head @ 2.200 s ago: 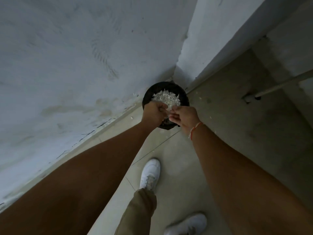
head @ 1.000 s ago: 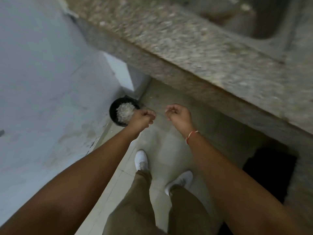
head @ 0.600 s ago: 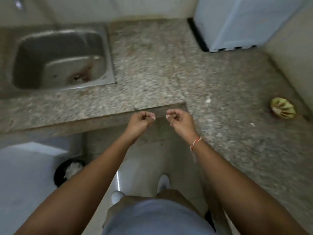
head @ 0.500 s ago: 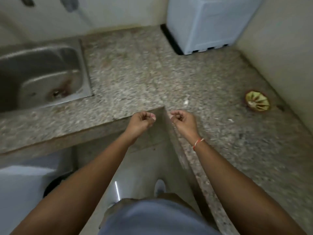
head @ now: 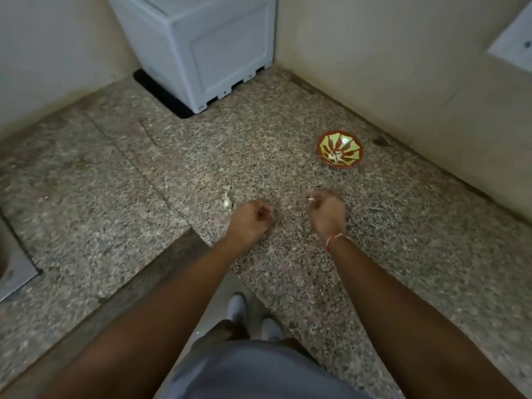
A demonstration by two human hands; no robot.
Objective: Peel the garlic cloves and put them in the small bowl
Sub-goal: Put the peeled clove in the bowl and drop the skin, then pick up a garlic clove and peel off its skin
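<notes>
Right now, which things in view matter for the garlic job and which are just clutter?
Job:
small bowl, some pale pieces in it
garlic clove on the counter
left hand
right hand, pinching a pale scrap

Lying about:
white appliance
sink edge
wall socket

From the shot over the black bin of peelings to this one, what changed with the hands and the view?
The person turned from the floor bin to the granite counter; the bin is out of view. The hands parted: the left hand is curled and seems empty, the right hand pinches a small pale piece, too blurred to identify. The small bowl and a loose garlic piece have come into view. Both hands remained curled throughout.
</notes>
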